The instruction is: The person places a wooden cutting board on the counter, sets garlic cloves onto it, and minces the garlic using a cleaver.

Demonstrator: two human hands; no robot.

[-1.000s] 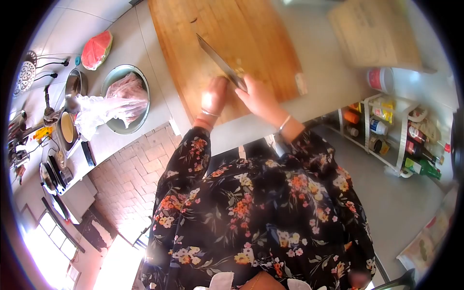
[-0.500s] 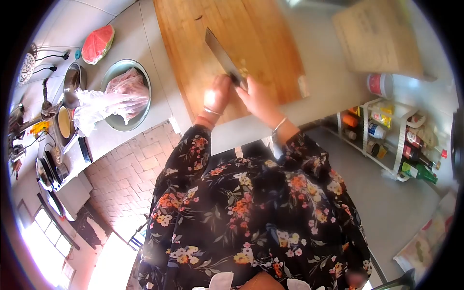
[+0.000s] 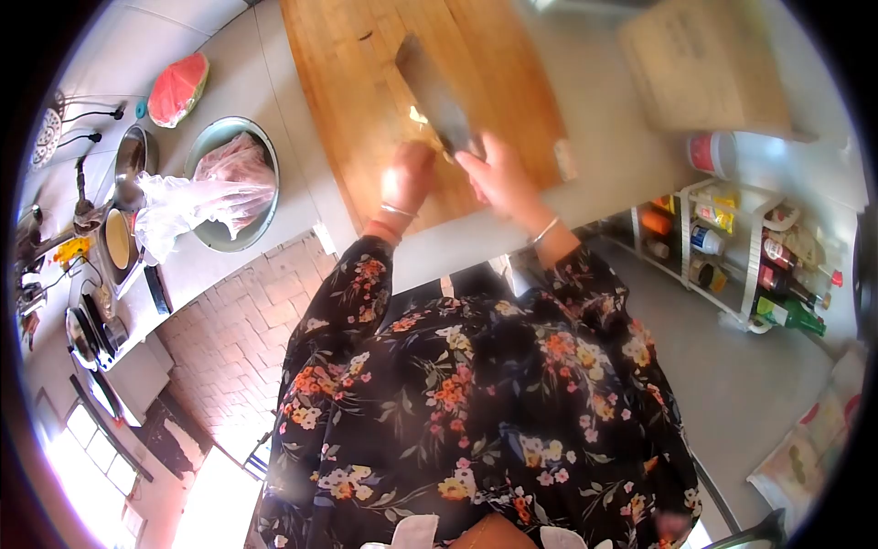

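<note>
A large wooden cutting board [image 3: 366,82] lies on the grey counter. My right hand [image 3: 498,178] grips the handle of a broad cleaver [image 3: 437,96], whose flat blade faces up over the board. Small pale pieces of food [image 3: 418,115] stick to the blade. My left hand [image 3: 407,178] rests on the board just left of the blade, fingers curled over something small and pale that I cannot make out.
A metal bowl [image 3: 219,233] with pink meat in a plastic bag sits left of the board. A watermelon piece [image 3: 178,89] lies further back. Pots and utensils [image 3: 114,229] crowd the far left. A second wooden board [image 3: 704,64] and a bottle rack [image 3: 741,256] are right.
The cleaver has turned from edge-down to flat side up, and it has shifted slightly right. Pale food bits now show on the blade. My left hand stays in place.
</note>
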